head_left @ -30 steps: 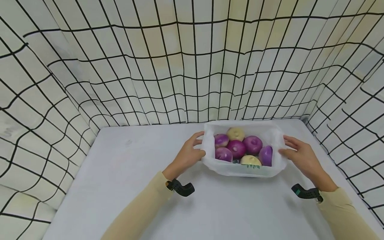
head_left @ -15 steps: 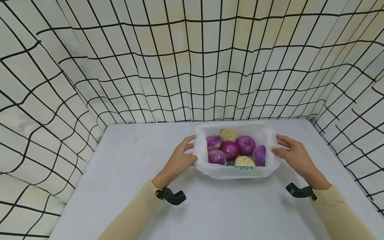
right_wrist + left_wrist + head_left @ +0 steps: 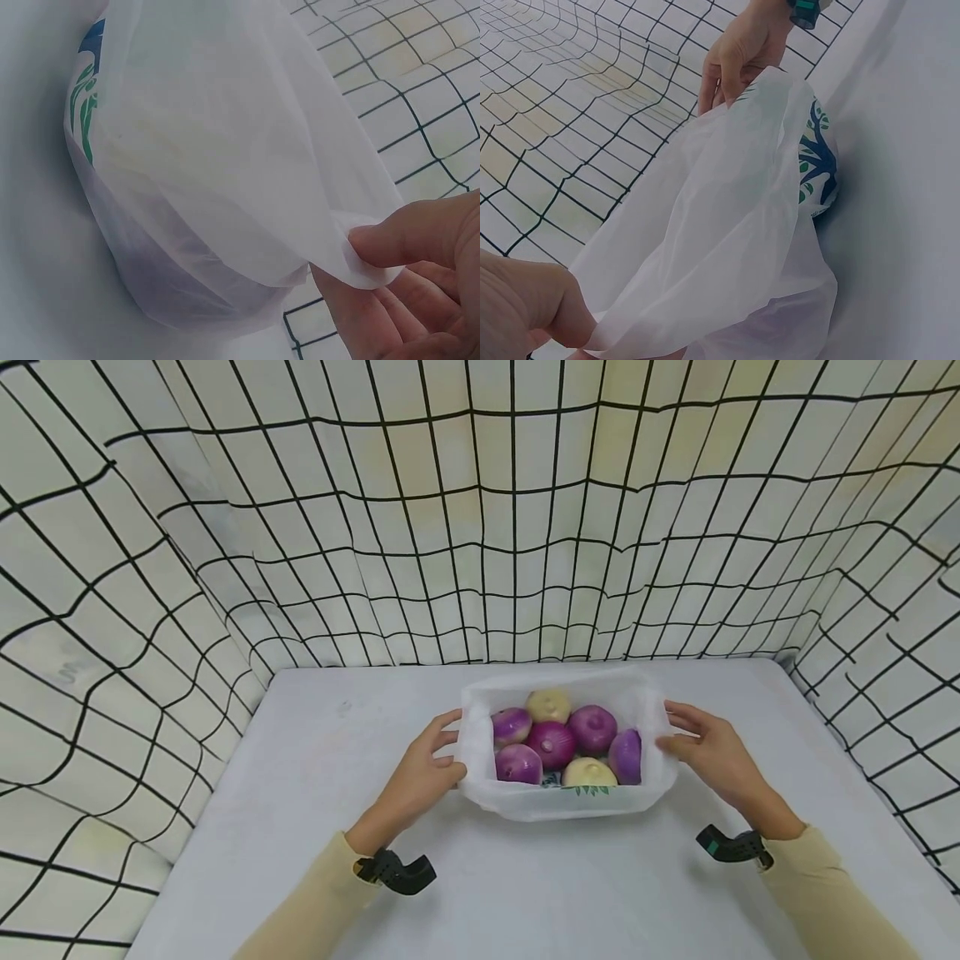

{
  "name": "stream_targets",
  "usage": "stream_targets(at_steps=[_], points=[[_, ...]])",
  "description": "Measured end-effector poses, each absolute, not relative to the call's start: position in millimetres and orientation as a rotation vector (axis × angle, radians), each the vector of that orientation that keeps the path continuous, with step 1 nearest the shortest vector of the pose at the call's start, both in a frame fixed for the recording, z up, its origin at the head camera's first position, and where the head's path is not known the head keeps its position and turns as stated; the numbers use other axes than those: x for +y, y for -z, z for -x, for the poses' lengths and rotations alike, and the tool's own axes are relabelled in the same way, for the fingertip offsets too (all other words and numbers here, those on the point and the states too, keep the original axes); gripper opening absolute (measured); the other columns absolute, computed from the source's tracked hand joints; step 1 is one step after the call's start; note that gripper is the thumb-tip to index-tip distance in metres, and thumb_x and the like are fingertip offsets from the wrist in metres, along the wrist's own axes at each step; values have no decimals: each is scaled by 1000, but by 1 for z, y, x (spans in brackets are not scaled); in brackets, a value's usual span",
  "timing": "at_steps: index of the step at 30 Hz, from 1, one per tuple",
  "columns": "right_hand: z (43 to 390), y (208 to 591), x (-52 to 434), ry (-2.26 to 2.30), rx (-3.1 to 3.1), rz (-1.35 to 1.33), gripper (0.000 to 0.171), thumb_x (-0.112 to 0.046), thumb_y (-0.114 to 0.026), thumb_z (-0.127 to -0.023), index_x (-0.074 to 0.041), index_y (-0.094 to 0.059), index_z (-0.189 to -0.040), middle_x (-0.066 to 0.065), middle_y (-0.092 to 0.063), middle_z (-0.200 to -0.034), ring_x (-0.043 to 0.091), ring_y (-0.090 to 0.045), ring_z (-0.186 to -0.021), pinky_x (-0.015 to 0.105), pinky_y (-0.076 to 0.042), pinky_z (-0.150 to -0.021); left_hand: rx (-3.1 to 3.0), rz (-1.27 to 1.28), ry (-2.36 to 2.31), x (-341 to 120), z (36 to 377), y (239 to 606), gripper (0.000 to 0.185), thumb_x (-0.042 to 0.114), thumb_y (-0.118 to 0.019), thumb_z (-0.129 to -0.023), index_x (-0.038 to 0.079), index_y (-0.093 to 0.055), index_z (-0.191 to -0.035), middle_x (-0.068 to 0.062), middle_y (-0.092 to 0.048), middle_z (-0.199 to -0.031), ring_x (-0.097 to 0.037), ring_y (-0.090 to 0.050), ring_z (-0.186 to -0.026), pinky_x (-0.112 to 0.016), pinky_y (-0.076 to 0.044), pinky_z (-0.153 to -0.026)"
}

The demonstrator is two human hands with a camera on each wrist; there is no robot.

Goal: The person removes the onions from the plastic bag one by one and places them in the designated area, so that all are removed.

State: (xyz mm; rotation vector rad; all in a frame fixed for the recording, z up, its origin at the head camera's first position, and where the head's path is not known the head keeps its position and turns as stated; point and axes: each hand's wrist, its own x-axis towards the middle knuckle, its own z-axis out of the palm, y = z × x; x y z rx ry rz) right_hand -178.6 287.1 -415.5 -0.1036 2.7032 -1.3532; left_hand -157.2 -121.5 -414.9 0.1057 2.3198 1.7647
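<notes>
The left hand [image 3: 420, 772] and right hand [image 3: 708, 752] each pinch an end of the white plastic bag [image 3: 558, 797] of onions [image 3: 551, 743], whose long axis runs parallel to the table's [image 3: 300, 827] far edge.

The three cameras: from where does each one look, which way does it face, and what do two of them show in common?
Head: from above, facing forward and down at the white bag of onions on the table; both forearms, left hand and right hand show.
Left wrist: beside the bag's left edge, looking across it; left hand pinches the plastic, right hand is beyond.
Right wrist: beside the right edge, looking across the bag; right-hand fingers pinch the rim.
Both wrist views share the bag's green-blue print and the checked curtain.
</notes>
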Motion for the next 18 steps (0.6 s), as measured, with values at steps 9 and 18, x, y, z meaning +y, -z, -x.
stream_targets(at_steps=[9, 18], points=[[172, 417, 270, 1422, 2658, 107, 72, -27, -68, -101, -8, -34, -161, 24, -47, -159, 43, -63, -132, 42, -60, -98, 2326, -82, -1742, -139, 149, 412, 79, 0, -56, -89, 28, -33, -160, -16, -48, -157, -30, -69, -118, -35, -61, -85], [167, 419, 254, 1494, 2615, 124, 71, -21, -69, -99, -6, -36, -160, 24, -47, -159, 43, -64, -131, 40, -61, -96, 2353, -71, -1707, -157, 140, 411, 81, 0, -55, -89, 27, -31, -161, -17, -47, -158, -30, -68, -118, -32, -60, -82]])
